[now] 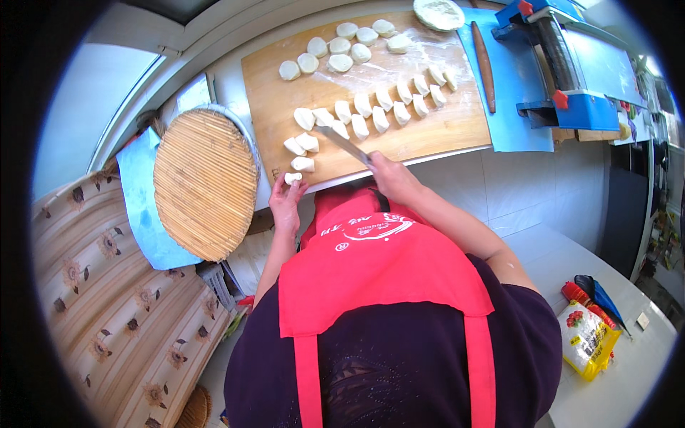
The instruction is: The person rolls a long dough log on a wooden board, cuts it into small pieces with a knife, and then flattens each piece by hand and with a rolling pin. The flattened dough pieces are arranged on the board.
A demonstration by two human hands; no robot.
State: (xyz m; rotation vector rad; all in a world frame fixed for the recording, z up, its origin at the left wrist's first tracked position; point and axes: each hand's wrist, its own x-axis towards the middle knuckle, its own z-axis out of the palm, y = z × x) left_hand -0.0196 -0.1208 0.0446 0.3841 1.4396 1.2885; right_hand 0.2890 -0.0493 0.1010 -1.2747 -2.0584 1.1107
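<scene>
My left hand (286, 206) pinches a small white dough piece (292, 178) at the front left corner of the wooden board (428, 131). In my right hand (396, 176) is a knife (345, 144), its blade pointing to the far left above the board, its tip close to the cut dough. Two slanting rows of cut dough pieces (380, 119) run across the board's middle. Nearer my left hand lie a few more, among them one dough piece (303, 163) just beyond my fingers. Flattened dough rounds (340, 46) are grouped toward the back on floured wood.
Left of the board is a round tray of reed stalks (206, 182). To the right, a rolling pin (483, 67) lies on a blue mat (514, 136) beside a blue hand-crank-style roller machine (586, 109). A flour-dusted bowl (439, 14) stands at the back. Bags (586, 339) rest on a white surface behind right.
</scene>
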